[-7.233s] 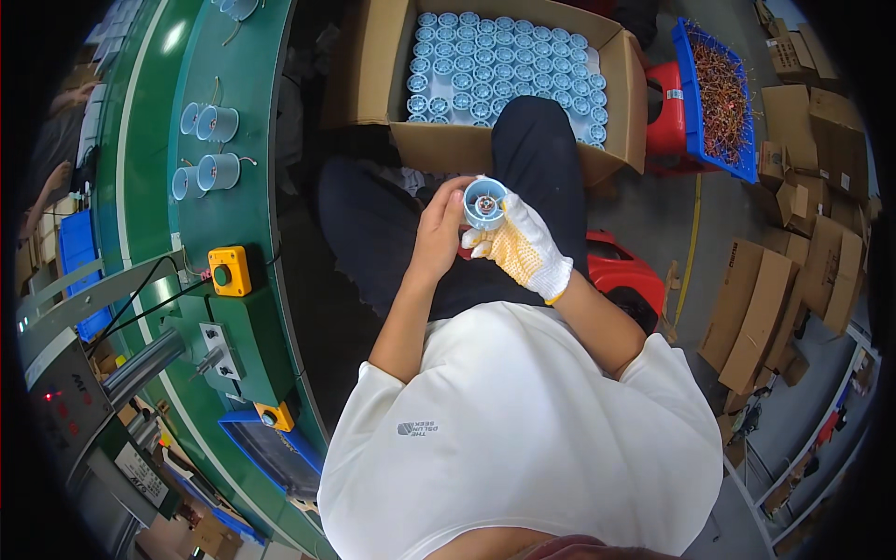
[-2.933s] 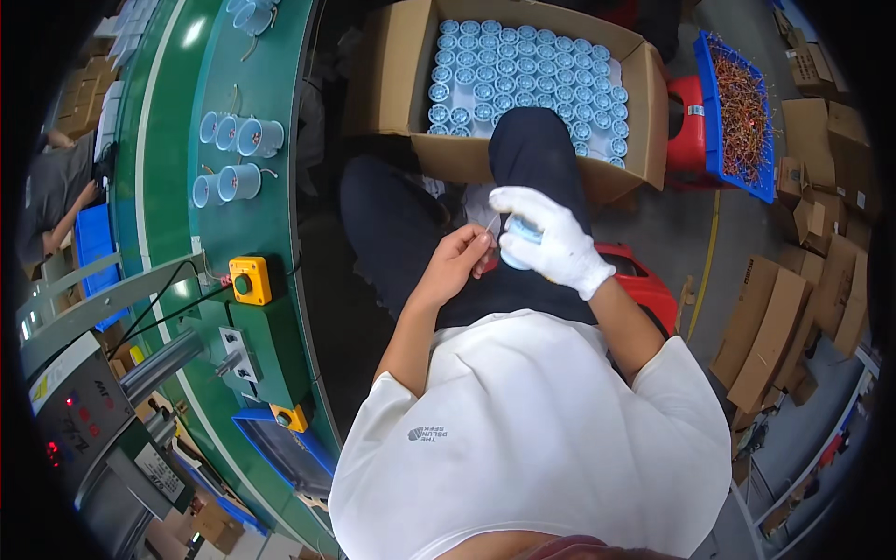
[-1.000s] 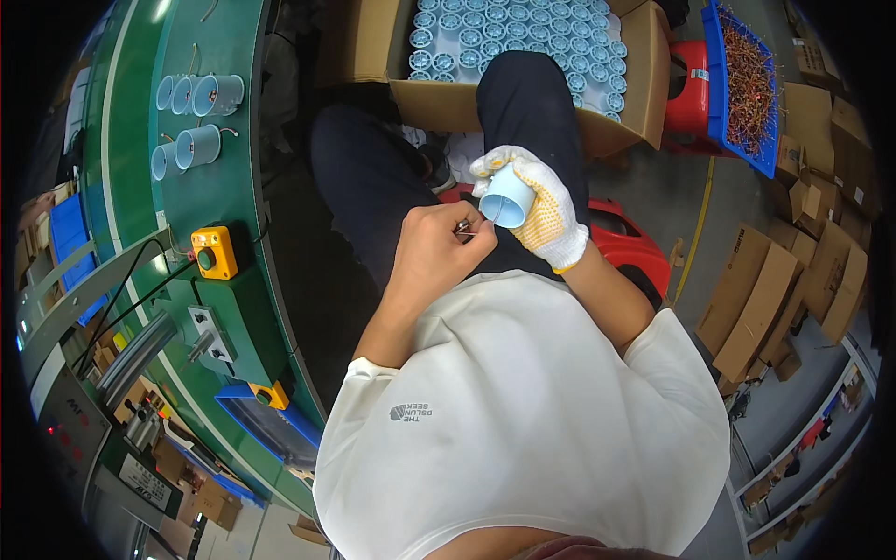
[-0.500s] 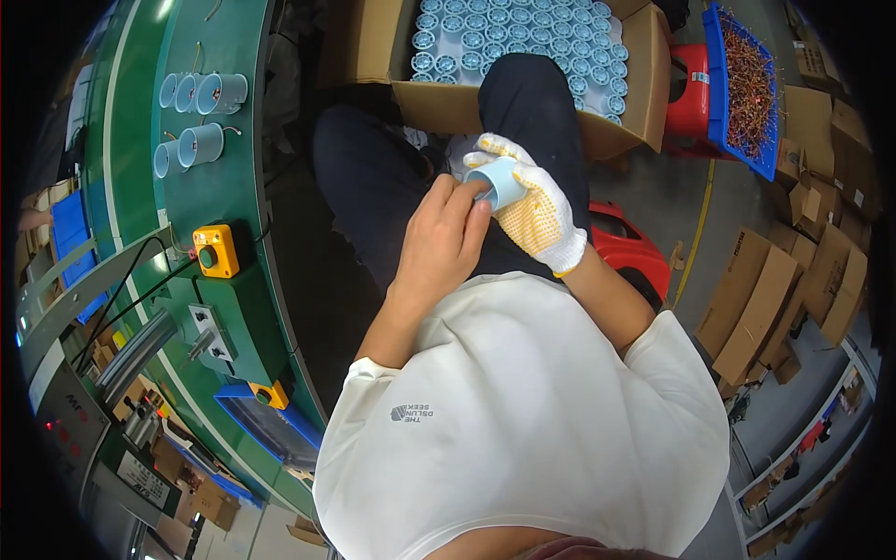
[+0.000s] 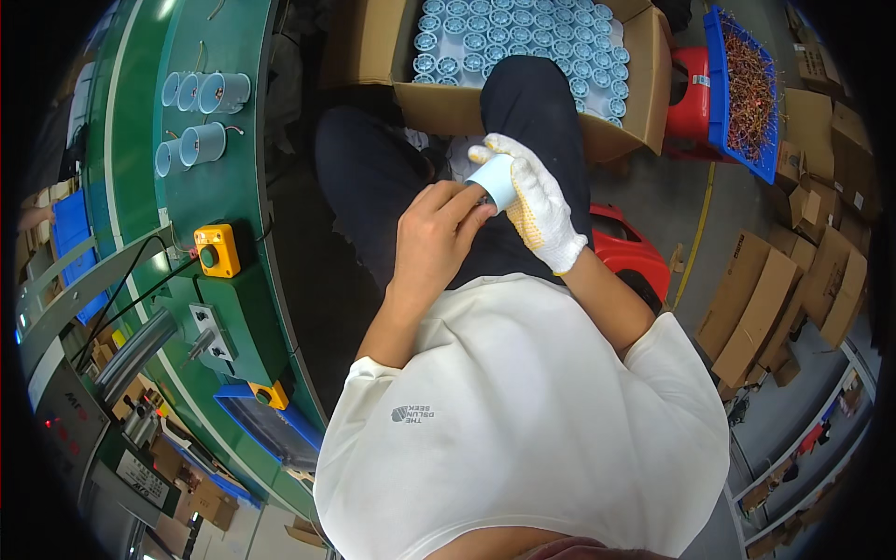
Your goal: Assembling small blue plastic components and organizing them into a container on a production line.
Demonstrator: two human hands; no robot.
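Observation:
A light blue plastic cup-shaped housing point(image 5: 497, 178) is held over my lap, tilted with its open end toward my left hand. My right hand point(image 5: 539, 201), in a white knitted glove with yellow dots, is wrapped round the housing's far side and closed end. My bare left hand point(image 5: 436, 229) is closed at the open end, with fingers reaching into the mouth and the thumb near the rim. Its fingertips are hidden, so what they pinch inside cannot be made out. Similar housings point(image 5: 203, 144) with short wires lie on the green bench point(image 5: 219, 191) at left.
A cardboard box point(image 5: 439, 107) with rows of light blue housings stands beyond my knees. At far right a blue tray point(image 5: 771, 159) of thin wired parts rests by a red stool point(image 5: 689, 93). A yellow button box point(image 5: 217, 251) sits on the bench; flattened cartons point(image 5: 747, 289) lie at right.
The housing has turned, its mouth now facing lower and more toward my left hand. My gloved right hand has rolled with it, and the left hand has shifted slightly.

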